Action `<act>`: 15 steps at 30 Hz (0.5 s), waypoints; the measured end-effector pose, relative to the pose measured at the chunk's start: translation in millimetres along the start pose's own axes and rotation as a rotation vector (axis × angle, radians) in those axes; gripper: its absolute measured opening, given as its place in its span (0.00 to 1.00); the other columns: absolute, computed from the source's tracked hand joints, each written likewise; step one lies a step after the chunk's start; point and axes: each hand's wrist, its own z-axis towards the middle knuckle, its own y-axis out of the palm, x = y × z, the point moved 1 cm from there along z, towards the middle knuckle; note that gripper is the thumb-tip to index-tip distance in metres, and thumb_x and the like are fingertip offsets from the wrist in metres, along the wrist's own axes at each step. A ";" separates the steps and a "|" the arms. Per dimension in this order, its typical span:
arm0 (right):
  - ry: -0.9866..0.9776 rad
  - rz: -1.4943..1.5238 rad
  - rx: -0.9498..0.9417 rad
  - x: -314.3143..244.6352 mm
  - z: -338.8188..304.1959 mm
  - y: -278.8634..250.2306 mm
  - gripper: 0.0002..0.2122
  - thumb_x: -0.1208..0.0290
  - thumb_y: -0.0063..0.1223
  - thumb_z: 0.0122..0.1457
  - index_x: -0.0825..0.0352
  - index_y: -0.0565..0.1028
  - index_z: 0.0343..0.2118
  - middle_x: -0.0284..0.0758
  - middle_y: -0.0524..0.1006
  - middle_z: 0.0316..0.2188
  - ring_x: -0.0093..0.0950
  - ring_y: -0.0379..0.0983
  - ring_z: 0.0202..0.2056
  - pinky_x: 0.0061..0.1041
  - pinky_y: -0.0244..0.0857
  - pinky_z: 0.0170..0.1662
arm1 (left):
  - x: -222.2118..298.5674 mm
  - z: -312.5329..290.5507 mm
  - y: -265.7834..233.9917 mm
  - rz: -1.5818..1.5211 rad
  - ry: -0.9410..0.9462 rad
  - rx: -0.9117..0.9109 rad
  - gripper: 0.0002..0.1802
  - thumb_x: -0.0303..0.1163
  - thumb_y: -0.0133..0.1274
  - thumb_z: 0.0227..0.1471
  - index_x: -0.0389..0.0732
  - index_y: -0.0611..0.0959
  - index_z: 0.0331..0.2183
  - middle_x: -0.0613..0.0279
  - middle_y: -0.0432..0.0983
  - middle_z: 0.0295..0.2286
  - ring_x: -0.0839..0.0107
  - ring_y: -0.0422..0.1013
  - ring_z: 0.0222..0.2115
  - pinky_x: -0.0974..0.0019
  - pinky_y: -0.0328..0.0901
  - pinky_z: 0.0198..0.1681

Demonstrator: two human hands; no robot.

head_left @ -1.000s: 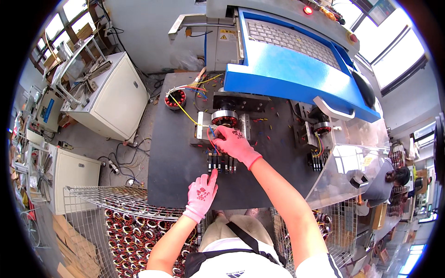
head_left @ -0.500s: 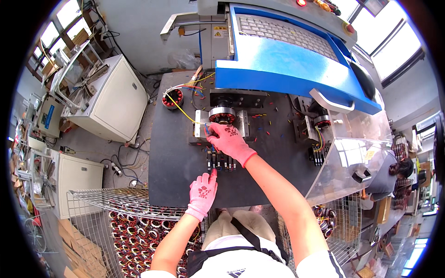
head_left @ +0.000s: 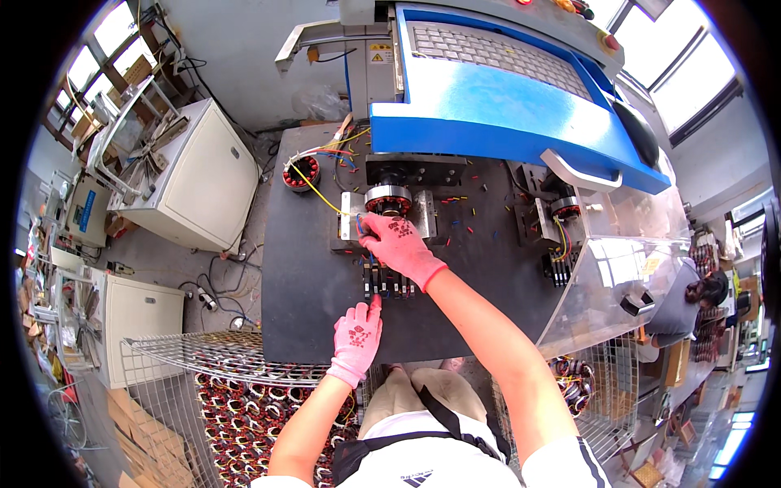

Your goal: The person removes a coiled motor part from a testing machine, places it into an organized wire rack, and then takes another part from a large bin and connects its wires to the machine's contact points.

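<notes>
My right hand (head_left: 399,244), in a pink glove, is closed in a pinch on a thin blue wire (head_left: 359,223). The wire runs down toward a row of black terminal clips (head_left: 389,285). Just beyond the fingers, a metal fixture holds a ring-shaped motor stator (head_left: 387,200) with red windings; the hand partly hides its lower side. My left hand (head_left: 356,337), also pink-gloved, has curled fingers, with one fingertip against the front of a clip near the row's left end. Its thumb is hidden. A yellow wire (head_left: 325,199) stretches from another stator (head_left: 301,174) toward the fixture.
Above the dark worktable (head_left: 309,301) juts a blue machine housing with a keyboard (head_left: 500,61). A second fixture (head_left: 561,211) stands at right behind a clear guard (head_left: 606,285). Small coloured sleeves lie scattered. Wire baskets (head_left: 244,358) of stators flank my legs. A person (head_left: 679,305) is at far right.
Both hands stay nearly in place, the right pinching the wire and the left at the clips. The whole view has shifted slightly.
</notes>
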 end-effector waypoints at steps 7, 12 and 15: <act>-0.059 -0.093 0.002 9.2 2.3 9.9 0.09 0.67 0.54 0.54 0.67 0.72 0.35 0.42 0.77 0.31 0.42 0.74 0.36 0.37 0.66 0.38 | -0.3 -0.2 -1.7 -0.033 -0.007 0.014 0.26 0.37 0.52 0.51 0.45 0.73 0.52 0.61 0.68 0.34 0.64 0.69 0.35 0.60 0.66 0.34; -0.042 -0.100 0.009 6.9 -3.2 8.7 0.09 0.66 0.53 0.55 0.66 0.72 0.35 0.41 0.78 0.30 0.41 0.75 0.35 0.37 0.66 0.37 | -8.0 19.1 -26.0 -0.576 -0.119 0.314 0.17 0.28 0.57 0.48 0.43 0.80 0.43 0.56 0.72 0.31 0.62 0.70 0.26 0.65 0.66 0.28; 0.103 -0.054 0.002 -6.3 -11.4 -4.7 0.10 0.64 0.53 0.55 0.66 0.74 0.33 0.40 0.78 0.28 0.41 0.75 0.33 0.37 0.66 0.36 | -49.0 73.3 -42.4 -1.061 -0.480 0.598 0.27 0.34 0.62 0.49 0.38 0.73 0.50 0.64 0.73 0.39 0.83 0.62 0.24 0.76 0.60 0.24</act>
